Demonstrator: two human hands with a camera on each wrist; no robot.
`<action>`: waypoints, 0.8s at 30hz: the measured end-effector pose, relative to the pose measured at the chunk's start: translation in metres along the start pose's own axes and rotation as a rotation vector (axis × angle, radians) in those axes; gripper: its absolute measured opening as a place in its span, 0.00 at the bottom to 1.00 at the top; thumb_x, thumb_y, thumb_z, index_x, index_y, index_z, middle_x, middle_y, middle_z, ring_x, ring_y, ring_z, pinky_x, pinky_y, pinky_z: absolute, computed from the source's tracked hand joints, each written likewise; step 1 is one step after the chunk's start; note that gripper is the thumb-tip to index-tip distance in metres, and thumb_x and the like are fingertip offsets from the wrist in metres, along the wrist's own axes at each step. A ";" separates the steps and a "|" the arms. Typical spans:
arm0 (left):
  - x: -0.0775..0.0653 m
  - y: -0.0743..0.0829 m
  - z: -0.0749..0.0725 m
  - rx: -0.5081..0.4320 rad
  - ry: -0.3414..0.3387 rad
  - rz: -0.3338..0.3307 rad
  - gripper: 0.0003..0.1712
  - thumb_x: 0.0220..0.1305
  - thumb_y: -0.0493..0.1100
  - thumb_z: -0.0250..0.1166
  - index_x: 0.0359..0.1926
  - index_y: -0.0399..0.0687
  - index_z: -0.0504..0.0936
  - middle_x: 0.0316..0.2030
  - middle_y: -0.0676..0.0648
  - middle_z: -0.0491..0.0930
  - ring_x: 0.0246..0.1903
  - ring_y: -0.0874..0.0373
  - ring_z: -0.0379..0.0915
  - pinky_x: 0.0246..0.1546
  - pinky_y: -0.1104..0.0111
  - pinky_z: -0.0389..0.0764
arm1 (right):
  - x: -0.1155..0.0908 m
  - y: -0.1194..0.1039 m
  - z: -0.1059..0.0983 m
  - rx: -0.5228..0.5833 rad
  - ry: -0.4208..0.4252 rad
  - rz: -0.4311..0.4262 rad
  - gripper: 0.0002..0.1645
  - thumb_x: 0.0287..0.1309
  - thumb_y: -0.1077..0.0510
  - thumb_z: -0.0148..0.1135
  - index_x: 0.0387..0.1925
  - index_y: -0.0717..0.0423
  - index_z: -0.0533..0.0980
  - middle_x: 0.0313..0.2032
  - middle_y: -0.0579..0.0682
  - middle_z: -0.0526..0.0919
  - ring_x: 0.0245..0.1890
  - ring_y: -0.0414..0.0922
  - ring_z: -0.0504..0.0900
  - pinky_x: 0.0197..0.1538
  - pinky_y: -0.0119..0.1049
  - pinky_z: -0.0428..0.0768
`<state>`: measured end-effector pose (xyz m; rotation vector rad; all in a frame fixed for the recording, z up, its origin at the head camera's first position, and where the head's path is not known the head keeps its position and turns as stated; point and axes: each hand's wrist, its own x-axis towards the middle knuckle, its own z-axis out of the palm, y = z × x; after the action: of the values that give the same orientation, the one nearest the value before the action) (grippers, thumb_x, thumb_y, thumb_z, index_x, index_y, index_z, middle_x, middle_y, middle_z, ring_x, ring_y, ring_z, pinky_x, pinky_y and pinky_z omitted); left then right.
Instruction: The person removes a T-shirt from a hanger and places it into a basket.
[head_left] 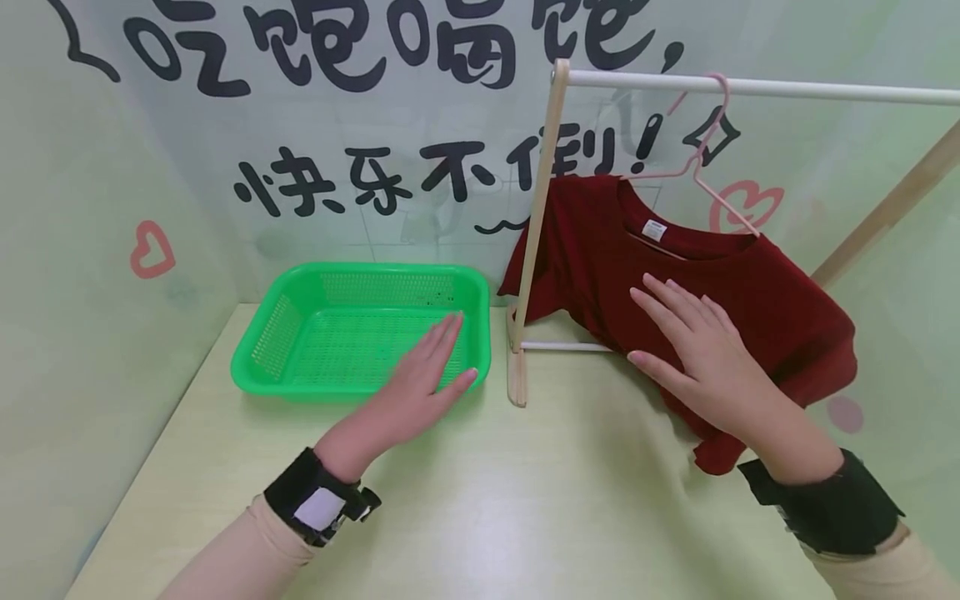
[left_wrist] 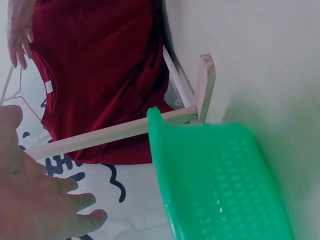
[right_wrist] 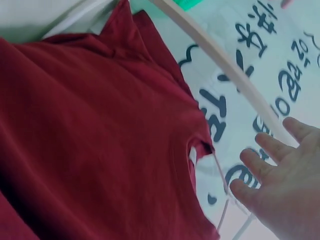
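A pink hanger [head_left: 726,205] holds up the red T-shirt [head_left: 772,300] beyond the right hand [head_left: 705,367]'s straight, empty fingers; the left hand [head_left: 414,393]'s, likewise unclamped, are near a green basket [head_left: 300,389].

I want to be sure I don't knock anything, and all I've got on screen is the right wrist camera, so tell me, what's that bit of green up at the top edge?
Observer: That's a green basket, standing on the table to the left of the clothes rack.
Operator: Okay, and where's the left hand? I can't see it at all.
Observer: The head view shows it held out at the basket's near right corner.
Operator: My hand blocks the hook of the hanger in the red shirt. What's it on?
Observer: It hooks over the rack's white top rail.
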<state>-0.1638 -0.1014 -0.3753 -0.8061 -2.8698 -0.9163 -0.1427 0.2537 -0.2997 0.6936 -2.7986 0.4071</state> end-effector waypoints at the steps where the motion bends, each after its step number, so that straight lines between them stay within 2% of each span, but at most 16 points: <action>1: 0.004 0.000 0.002 -0.035 0.010 0.004 0.42 0.70 0.64 0.42 0.74 0.62 0.30 0.75 0.55 0.33 0.74 0.53 0.30 0.70 0.48 0.45 | 0.001 0.001 -0.003 0.008 0.019 0.002 0.45 0.59 0.43 0.59 0.73 0.39 0.49 0.73 0.49 0.49 0.73 0.54 0.47 0.71 0.58 0.44; 4: 0.015 0.002 0.007 -0.129 0.030 0.005 0.42 0.70 0.65 0.41 0.74 0.61 0.30 0.74 0.57 0.33 0.74 0.56 0.31 0.71 0.53 0.45 | 0.004 0.006 -0.013 0.031 0.065 0.008 0.43 0.61 0.46 0.58 0.73 0.42 0.51 0.73 0.51 0.52 0.72 0.55 0.50 0.70 0.60 0.45; 11: 0.036 0.005 0.018 -0.261 0.054 -0.022 0.42 0.69 0.67 0.40 0.73 0.66 0.30 0.74 0.61 0.32 0.73 0.61 0.30 0.72 0.57 0.44 | 0.008 0.016 -0.032 0.066 0.149 0.060 0.40 0.62 0.48 0.57 0.73 0.44 0.53 0.72 0.51 0.53 0.71 0.57 0.52 0.69 0.62 0.46; 19: 0.063 0.006 0.029 -0.382 0.105 -0.044 0.42 0.70 0.64 0.42 0.74 0.60 0.33 0.75 0.55 0.35 0.74 0.59 0.31 0.72 0.56 0.44 | 0.013 0.026 -0.055 0.130 0.272 0.139 0.38 0.64 0.52 0.56 0.72 0.38 0.54 0.72 0.48 0.54 0.71 0.57 0.51 0.66 0.68 0.47; 23: 0.078 0.009 0.035 -0.473 0.131 -0.046 0.42 0.70 0.63 0.43 0.75 0.56 0.34 0.75 0.54 0.37 0.74 0.58 0.32 0.72 0.55 0.44 | 0.021 0.033 -0.067 0.117 0.330 0.175 0.36 0.64 0.51 0.54 0.71 0.41 0.56 0.72 0.51 0.55 0.71 0.57 0.51 0.67 0.67 0.43; 24: 0.079 0.014 0.032 -0.496 0.132 -0.049 0.42 0.71 0.62 0.43 0.75 0.54 0.34 0.75 0.53 0.37 0.74 0.57 0.33 0.72 0.55 0.44 | 0.022 0.035 -0.069 0.114 0.340 0.182 0.35 0.64 0.50 0.53 0.71 0.42 0.57 0.72 0.51 0.56 0.71 0.57 0.51 0.67 0.67 0.43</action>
<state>-0.2213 -0.0374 -0.3807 -0.6639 -2.5843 -1.6550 -0.1685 0.2965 -0.2360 0.3504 -2.5345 0.6556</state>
